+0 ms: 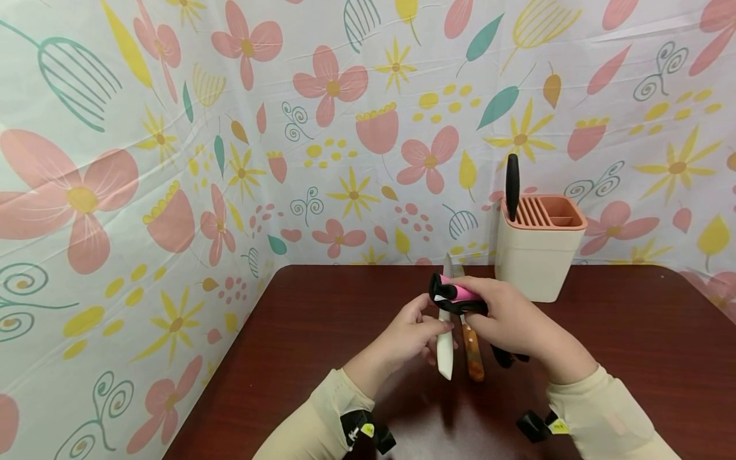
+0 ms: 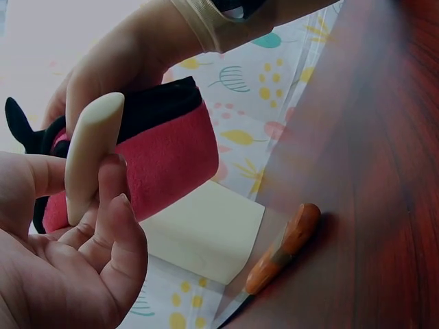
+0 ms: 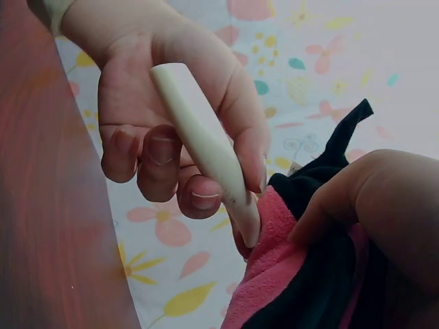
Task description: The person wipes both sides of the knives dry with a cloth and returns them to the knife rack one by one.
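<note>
In the head view, the left hand (image 1: 411, 333) grasps a white-handled knife (image 1: 445, 351), whose handle points to 6 o'clock and blade tip to 12. The right hand (image 1: 508, 313), at about 2 o'clock from that handle, clutches a pink-and-black cloth (image 1: 458, 294) across the knife's middle. Just beside the handle, on its 3 o'clock side, a brown-handled knife (image 1: 473, 358) lies on the dark red table (image 1: 310, 326). A black object (image 1: 508, 356), partly hidden under the right hand, is too covered to identify. At about 2 o'clock from the hands stands a cream holder (image 1: 531, 265) with an orange top, a black handle (image 1: 513, 185) rising from its 10 o'clock side.

In the left wrist view, the white handle sits between thumb and fingers, its butt toward 1 o'clock; the cloth spreads at 3 o'clock, and the brown-handled knife lies near 4.

In the right wrist view, the handle's butt points to 11 o'clock, while its lower end meets the cloth at 5. The right hand fills the 4 o'clock edge.
</note>
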